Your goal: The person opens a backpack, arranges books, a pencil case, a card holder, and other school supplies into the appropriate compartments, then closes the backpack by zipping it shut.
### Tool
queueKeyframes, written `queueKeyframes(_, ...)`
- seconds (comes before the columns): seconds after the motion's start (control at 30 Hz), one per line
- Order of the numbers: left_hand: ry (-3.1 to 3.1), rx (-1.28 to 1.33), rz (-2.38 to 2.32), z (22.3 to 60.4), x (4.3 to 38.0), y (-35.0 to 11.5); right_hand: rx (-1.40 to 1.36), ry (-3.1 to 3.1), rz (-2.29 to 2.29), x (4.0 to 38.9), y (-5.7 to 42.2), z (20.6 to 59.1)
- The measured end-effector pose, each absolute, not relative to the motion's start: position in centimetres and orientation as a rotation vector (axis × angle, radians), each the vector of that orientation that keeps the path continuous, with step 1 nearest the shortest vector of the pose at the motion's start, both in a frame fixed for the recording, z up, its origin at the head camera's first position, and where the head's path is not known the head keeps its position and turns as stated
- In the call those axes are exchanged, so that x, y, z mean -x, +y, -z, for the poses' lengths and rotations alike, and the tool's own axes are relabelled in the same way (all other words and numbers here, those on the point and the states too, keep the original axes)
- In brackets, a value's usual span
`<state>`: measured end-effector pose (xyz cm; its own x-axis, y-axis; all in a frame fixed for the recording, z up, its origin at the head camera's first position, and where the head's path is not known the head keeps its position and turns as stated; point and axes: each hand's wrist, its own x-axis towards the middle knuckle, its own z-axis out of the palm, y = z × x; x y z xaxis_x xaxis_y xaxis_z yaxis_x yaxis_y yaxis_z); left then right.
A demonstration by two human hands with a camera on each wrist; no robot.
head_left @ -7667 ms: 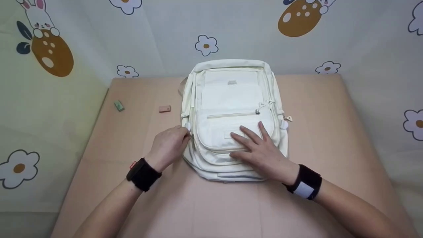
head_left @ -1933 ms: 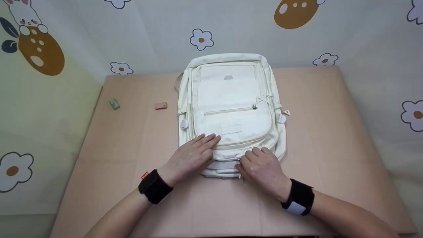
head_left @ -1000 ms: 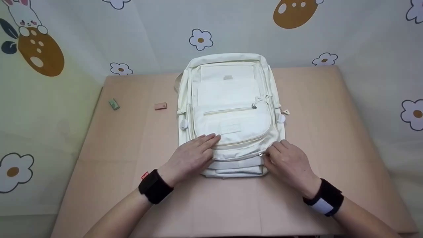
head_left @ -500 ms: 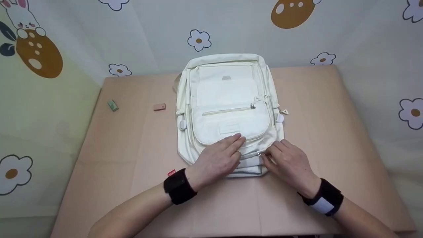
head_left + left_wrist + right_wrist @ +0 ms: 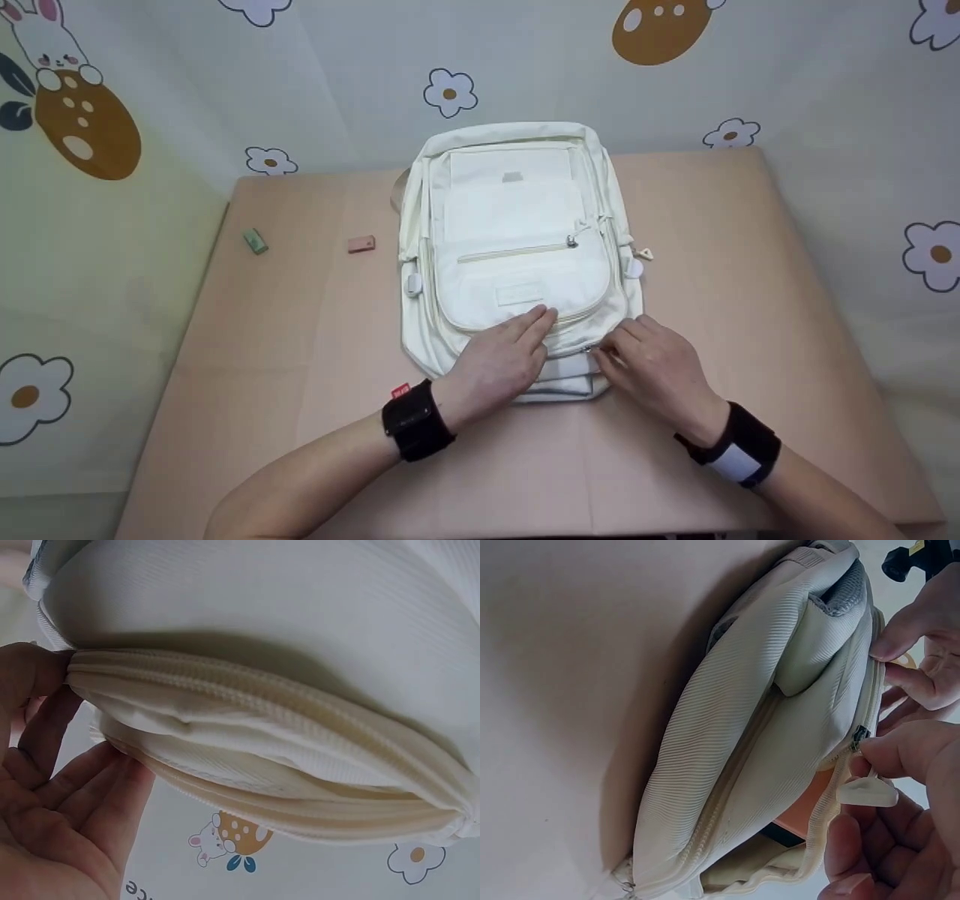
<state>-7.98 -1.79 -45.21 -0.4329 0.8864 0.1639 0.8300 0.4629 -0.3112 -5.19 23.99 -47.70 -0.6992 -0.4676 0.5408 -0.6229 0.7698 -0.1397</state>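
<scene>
A cream backpack (image 5: 517, 210) lies front up on the table, its lower end toward me. My left hand (image 5: 501, 367) lies across its lower front; the left wrist view shows thumb and fingers at the zippered edges (image 5: 225, 686). My right hand (image 5: 660, 367) pinches the zipper's slider (image 5: 861, 736) at the lower right, with a pale pull tab (image 5: 867, 792) hanging between the fingers. Beyond the slider the compartment gapes, and something orange (image 5: 810, 802) shows inside. In the right wrist view, my left thumb and fingers pinch the zipper seam above the slider.
A green eraser-like block (image 5: 255, 241) and a pink one (image 5: 361, 244) lie left of the backpack on the pinkish-beige tabletop (image 5: 285, 322). Patterned cloth walls (image 5: 360, 75) stand at the back and both sides.
My left hand has gone from the backpack's left side to its lower front, then slid right. My right hand, spread flat at first, took the zipper slider and drew it rightward.
</scene>
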Motion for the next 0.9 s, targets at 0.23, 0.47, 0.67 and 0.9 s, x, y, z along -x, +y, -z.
queueKeyframes(0.23, -2.421, 1.48, -0.251, 45.1, 8.1, -1.7, -0.796, -2.528, -0.425, 5.2, 24.8, 47.5)
queueKeyframes(0.47, -2.43, 1.489, -0.283, 44.9, 8.1, -1.8, -0.741, -2.541, -0.428, 5.9, 26.5, 47.5)
queueKeyframes(0.67, -2.417, 1.494, -0.28, 45.0, 8.2, -1.9, -0.643, -2.584, -0.448, 6.9, 28.0, 47.5)
queueKeyframes(0.9, -2.461, 1.474, -0.248, 44.6, 8.0, -1.6, -0.623, -2.586, -0.442, 7.4, 28.3, 47.5)
